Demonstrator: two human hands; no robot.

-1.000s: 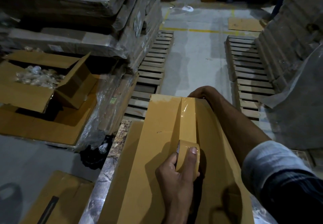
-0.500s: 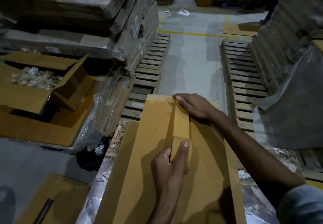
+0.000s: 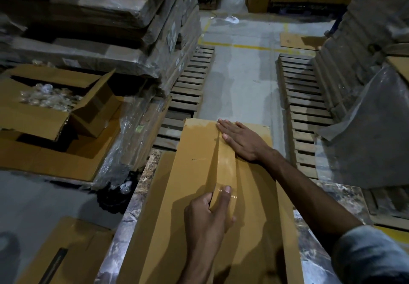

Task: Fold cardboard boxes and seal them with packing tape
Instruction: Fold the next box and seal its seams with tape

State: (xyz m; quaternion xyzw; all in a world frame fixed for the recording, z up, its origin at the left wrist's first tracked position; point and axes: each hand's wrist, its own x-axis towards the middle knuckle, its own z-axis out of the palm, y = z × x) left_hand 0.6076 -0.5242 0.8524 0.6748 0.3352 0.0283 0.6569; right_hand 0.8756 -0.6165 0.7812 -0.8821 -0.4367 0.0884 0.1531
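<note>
Left hand (image 3: 208,214) grips tape roll (image 3: 222,197); right hand (image 3: 242,141), fingers flat, presses strip (image 3: 224,164) at box (image 3: 194,151) far edge. Risk: uneven pull may wrinkle strip off-seam.

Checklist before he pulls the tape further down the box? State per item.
1. Tape start anchored: right hand lies flat, fingers straight, on the tape strip at the box's far edge. ok
2. Roll held: left hand grips the tape roll, thumb on top. ok
3. Strip line: it runs straight down the middle of the cardboard box. ok
4. Seam covered: hidden under the strip. cannot tell
5. Wrinkles or bubbles: light too dim. cannot tell
6. Support: the box lies on the table. ok
</note>
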